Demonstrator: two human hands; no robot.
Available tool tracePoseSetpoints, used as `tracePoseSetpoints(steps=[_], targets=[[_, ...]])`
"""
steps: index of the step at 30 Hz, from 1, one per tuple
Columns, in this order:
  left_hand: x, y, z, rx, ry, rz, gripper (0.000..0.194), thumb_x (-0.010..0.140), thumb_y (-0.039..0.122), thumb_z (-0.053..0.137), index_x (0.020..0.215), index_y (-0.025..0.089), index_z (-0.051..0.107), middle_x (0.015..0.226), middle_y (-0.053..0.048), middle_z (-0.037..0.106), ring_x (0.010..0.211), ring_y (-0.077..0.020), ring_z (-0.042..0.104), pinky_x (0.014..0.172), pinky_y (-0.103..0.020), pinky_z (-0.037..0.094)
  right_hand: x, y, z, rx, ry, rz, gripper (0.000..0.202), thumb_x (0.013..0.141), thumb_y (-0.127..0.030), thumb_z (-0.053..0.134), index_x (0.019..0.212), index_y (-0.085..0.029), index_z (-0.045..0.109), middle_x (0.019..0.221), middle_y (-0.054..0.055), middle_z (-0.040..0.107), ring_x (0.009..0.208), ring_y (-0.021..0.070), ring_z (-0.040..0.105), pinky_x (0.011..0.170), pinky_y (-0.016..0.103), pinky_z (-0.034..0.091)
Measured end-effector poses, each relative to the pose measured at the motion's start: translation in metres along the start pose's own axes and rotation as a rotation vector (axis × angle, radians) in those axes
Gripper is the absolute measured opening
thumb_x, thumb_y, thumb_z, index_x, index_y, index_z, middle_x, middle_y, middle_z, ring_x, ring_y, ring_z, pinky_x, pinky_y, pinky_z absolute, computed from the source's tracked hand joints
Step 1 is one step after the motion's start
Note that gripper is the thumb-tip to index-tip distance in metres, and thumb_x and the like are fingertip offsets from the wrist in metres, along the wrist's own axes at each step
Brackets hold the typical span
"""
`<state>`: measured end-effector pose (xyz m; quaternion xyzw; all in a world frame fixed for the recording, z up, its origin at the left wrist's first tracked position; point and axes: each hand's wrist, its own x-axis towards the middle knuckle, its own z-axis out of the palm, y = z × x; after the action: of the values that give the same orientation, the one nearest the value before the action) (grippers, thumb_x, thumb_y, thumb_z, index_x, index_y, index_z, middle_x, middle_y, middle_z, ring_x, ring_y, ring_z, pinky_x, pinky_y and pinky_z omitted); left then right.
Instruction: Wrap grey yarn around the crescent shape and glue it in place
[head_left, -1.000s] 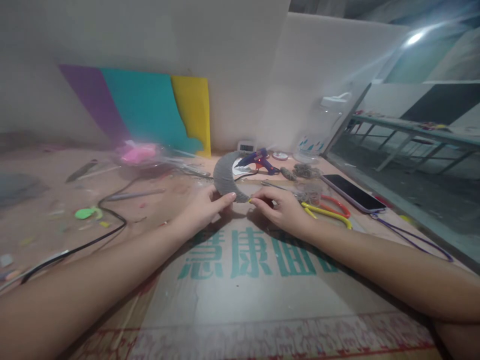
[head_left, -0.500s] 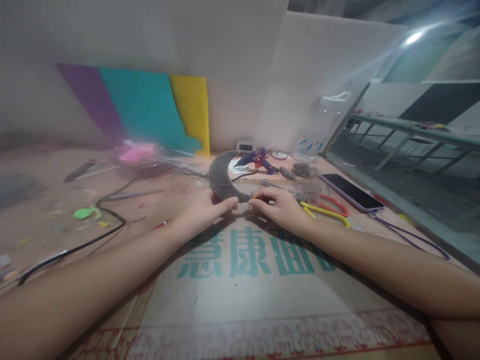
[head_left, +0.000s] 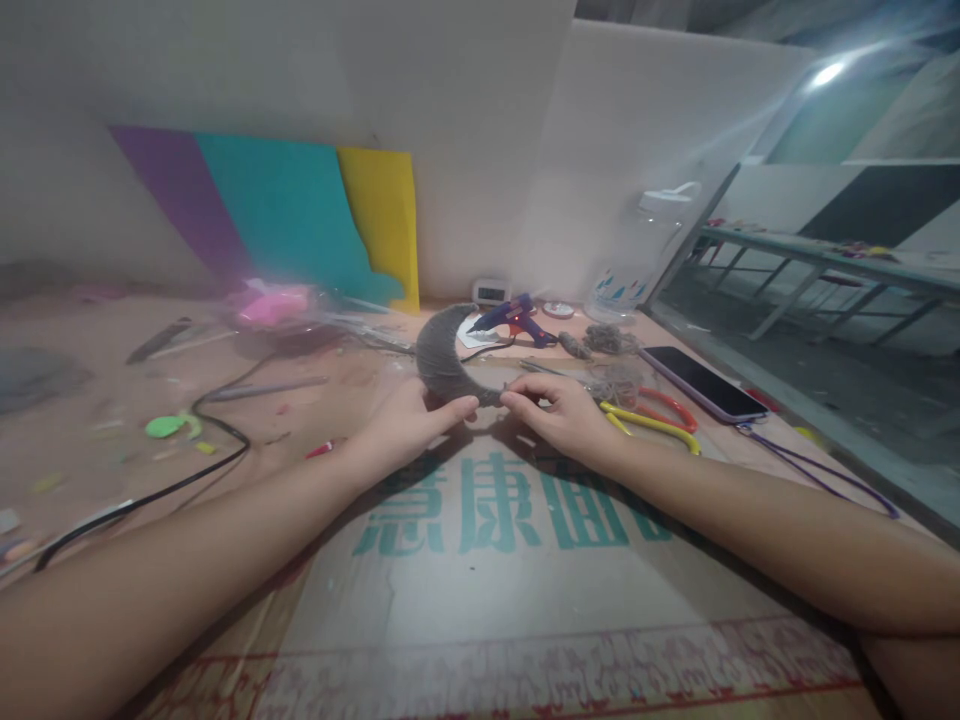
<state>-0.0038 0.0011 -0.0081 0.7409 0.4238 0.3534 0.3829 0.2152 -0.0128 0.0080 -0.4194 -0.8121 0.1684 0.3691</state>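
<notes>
A grey crescent moon wrapped in yarn (head_left: 441,352) is held just above the table, its hollow side facing right. My left hand (head_left: 420,412) grips its lower left curve, thumb in front and fingers behind. At the crescent's lower right tip, my right hand (head_left: 551,405) pinches with thumb and forefinger. Behind the crescent lies a blue glue gun (head_left: 510,316) with a small red light, its nozzle over a white piece of paper (head_left: 474,338). Scissors with red and yellow handles (head_left: 660,425) lie beside my right hand.
A phone (head_left: 705,384) with a purple strap lies at the right. Grey yarn (head_left: 611,340), a small digital clock (head_left: 491,292) and a clear plastic jug (head_left: 637,255) are at the back. A black cable (head_left: 225,425) crosses the left side. Coloured sheets (head_left: 277,210) lean on the wall.
My right fingertips have closed slightly at the crescent's tip, and the yellowish spot seen there before no longer shows. The crescent and my left hand have barely moved.
</notes>
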Motion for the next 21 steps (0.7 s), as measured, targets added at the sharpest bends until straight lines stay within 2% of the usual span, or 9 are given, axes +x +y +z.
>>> tracePoseSetpoints(steps=[6, 10, 15, 21], targets=[[-0.0013, 0.004, 0.0004, 0.034, -0.009, -0.02, 0.036, 0.086, 0.049, 0.06, 0.081, 0.015, 0.071, 0.074, -0.005, 0.072, 0.064, -0.0169, 0.063, 0.056, -0.025, 0.047, 0.0001, 0.0033, 0.0007, -0.017, 0.005, -0.006, 0.024, 0.091, -0.029, 0.056, 0.074, -0.016, 0.068, 0.068, 0.001, 0.066, 0.063, 0.0124, 0.058, 0.06, 0.023, 0.042], [-0.0006, 0.0028, 0.0006, -0.006, 0.018, -0.048, 0.036, 0.084, 0.05, 0.062, 0.083, 0.015, 0.07, 0.077, -0.007, 0.073, 0.068, -0.0186, 0.066, 0.055, -0.025, 0.048, 0.0009, 0.0027, -0.0003, -0.008, -0.022, 0.017, 0.027, 0.092, -0.031, 0.054, 0.075, -0.017, 0.069, 0.072, 0.002, 0.07, 0.067, 0.0143, 0.062, 0.064, 0.024, 0.044], [0.0003, 0.0002, -0.0011, -0.032, 0.04, -0.073, 0.04, 0.084, 0.054, 0.061, 0.081, 0.015, 0.069, 0.076, -0.008, 0.072, 0.069, -0.02, 0.067, 0.053, -0.024, 0.047, 0.0004, 0.0012, -0.0028, 0.037, -0.018, 0.064, 0.039, 0.098, -0.038, 0.043, 0.076, -0.016, 0.067, 0.062, 0.0, 0.063, 0.058, 0.0127, 0.058, 0.058, 0.023, 0.042], [0.0024, -0.0021, -0.0006, -0.064, 0.059, -0.05, 0.038, 0.083, 0.052, 0.063, 0.08, 0.015, 0.068, 0.074, -0.006, 0.07, 0.067, -0.0175, 0.064, 0.058, -0.025, 0.047, -0.0006, 0.0053, -0.0018, 0.028, 0.032, 0.065, 0.027, 0.095, -0.033, 0.048, 0.083, -0.017, 0.066, 0.061, -0.002, 0.058, 0.057, 0.0115, 0.053, 0.058, 0.023, 0.039]])
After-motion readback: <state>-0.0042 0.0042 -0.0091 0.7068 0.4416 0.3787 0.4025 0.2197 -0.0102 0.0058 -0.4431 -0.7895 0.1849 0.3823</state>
